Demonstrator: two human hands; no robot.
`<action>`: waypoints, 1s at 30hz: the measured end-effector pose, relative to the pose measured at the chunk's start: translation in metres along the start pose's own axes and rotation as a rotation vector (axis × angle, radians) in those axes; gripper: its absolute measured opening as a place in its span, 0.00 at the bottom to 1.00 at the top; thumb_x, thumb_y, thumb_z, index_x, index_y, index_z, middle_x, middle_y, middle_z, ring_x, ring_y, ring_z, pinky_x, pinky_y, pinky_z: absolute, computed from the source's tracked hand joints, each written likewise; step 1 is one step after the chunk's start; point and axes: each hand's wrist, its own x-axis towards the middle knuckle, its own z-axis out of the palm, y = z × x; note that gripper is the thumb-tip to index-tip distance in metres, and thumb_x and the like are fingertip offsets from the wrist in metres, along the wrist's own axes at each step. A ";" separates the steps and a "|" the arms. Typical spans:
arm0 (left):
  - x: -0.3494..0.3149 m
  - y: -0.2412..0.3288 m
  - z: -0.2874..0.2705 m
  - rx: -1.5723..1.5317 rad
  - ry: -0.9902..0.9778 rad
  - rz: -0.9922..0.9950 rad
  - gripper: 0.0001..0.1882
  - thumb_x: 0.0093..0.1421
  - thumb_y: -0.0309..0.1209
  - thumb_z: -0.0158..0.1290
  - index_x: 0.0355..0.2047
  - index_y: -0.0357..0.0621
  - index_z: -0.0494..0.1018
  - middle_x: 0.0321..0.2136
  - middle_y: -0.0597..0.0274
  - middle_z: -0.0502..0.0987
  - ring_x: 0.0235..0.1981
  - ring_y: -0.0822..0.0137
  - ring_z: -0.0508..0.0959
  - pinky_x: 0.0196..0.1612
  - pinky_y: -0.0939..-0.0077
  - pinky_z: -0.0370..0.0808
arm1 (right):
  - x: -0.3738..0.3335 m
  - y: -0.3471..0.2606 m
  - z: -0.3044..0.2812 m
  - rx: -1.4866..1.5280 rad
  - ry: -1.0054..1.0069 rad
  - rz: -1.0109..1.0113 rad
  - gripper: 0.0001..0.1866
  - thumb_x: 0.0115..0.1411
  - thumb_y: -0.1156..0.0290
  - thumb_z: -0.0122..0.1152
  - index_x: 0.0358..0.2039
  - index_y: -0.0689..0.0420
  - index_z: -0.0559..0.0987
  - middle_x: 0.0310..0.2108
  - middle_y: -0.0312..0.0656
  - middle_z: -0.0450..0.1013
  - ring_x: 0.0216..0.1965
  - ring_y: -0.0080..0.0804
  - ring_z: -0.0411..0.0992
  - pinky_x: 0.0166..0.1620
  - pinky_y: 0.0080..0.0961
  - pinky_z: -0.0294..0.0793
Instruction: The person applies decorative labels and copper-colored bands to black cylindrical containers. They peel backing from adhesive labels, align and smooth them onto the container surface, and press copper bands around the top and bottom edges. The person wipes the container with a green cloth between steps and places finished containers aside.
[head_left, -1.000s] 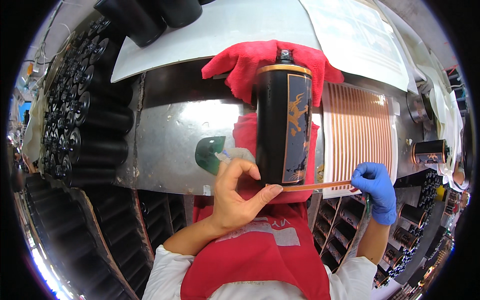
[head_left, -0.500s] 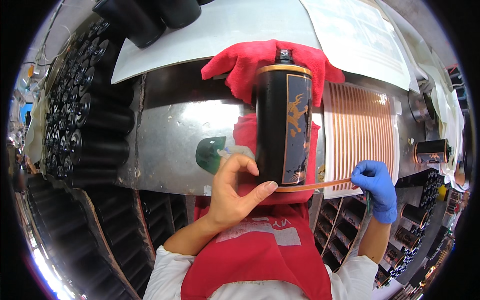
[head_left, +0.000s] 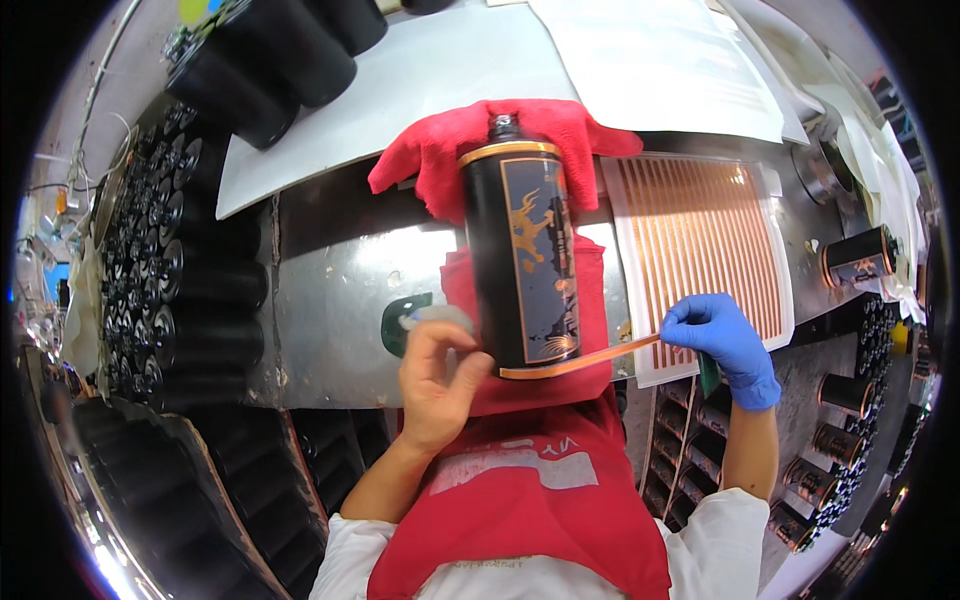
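A black bottle (head_left: 490,260) with a gold-edged picture panel lies on red cloth (head_left: 590,330), its neck pointing away from me. Around its base runs a copper-coloured decal strip (head_left: 600,356). My gloved right hand (head_left: 722,345) pinches the strip's free end, pulled out to the right. Under that hand a green piece (head_left: 708,373) shows. Bare and curled, my left hand (head_left: 437,390) is beside the bottle's base, thumb near the strip's other end. At its whitish, blurred fingertips is a green plastic scraper (head_left: 398,330), seemingly held; the grip is partly hidden.
A sheet of copper-coloured strips (head_left: 690,240) lies right of the bottle on the metal table (head_left: 340,300). White paper (head_left: 660,70) covers the back. Black bottles (head_left: 200,340) stack at the left; a smaller decorated one (head_left: 858,258) lies at the right. Racks stand below the near edge.
The bottle has turned, bringing its picture panel more into view. My left thumb has moved off the strip's end. The right hand still holds the strip, now slanting up more steeply.
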 end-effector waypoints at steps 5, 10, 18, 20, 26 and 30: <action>0.009 0.049 0.039 0.848 -0.174 0.663 0.39 0.43 0.41 0.66 0.53 0.38 0.64 0.51 0.43 0.62 0.52 0.49 0.63 0.56 0.62 0.58 | 0.006 0.004 -0.003 -0.006 -0.055 -0.009 0.08 0.48 0.72 0.66 0.27 0.64 0.79 0.23 0.34 0.73 0.27 0.17 0.69 0.33 0.16 0.69; 0.025 0.025 0.031 0.946 -0.289 0.670 0.48 0.41 0.38 0.66 0.59 0.32 0.56 0.55 0.40 0.61 0.58 0.35 0.57 0.59 0.47 0.53 | 0.004 -0.002 -0.001 -0.014 -0.062 -0.006 0.09 0.48 0.72 0.66 0.26 0.65 0.79 0.22 0.35 0.73 0.26 0.18 0.69 0.33 0.16 0.69; 0.018 0.014 -0.003 0.832 -0.267 0.459 0.59 0.40 0.43 0.68 0.61 0.26 0.43 0.52 0.35 0.64 0.55 0.44 0.65 0.54 0.62 0.62 | -0.001 -0.018 0.026 0.028 -0.150 -0.014 0.09 0.48 0.72 0.66 0.27 0.64 0.80 0.23 0.36 0.74 0.27 0.18 0.71 0.34 0.16 0.71; 0.018 0.021 0.013 0.859 -0.271 0.521 0.55 0.41 0.46 0.66 0.61 0.29 0.47 0.56 0.33 0.57 0.59 0.39 0.56 0.58 0.54 0.52 | 0.002 -0.013 0.026 0.025 -0.144 -0.025 0.09 0.48 0.72 0.66 0.27 0.64 0.80 0.23 0.36 0.74 0.26 0.18 0.70 0.33 0.16 0.71; 0.037 0.041 0.034 1.140 -0.372 0.662 0.55 0.43 0.47 0.65 0.60 0.26 0.46 0.55 0.32 0.59 0.58 0.39 0.60 0.56 0.58 0.61 | 0.009 -0.012 0.027 0.012 -0.150 -0.028 0.09 0.48 0.71 0.66 0.27 0.63 0.80 0.22 0.35 0.74 0.26 0.17 0.69 0.32 0.15 0.71; 0.025 0.002 -0.007 0.751 -0.358 0.477 0.57 0.44 0.49 0.63 0.59 0.19 0.44 0.56 0.30 0.57 0.57 0.40 0.62 0.57 0.62 0.61 | 0.009 -0.025 0.050 0.044 -0.219 -0.059 0.09 0.48 0.70 0.66 0.27 0.62 0.80 0.22 0.36 0.74 0.24 0.17 0.69 0.31 0.16 0.70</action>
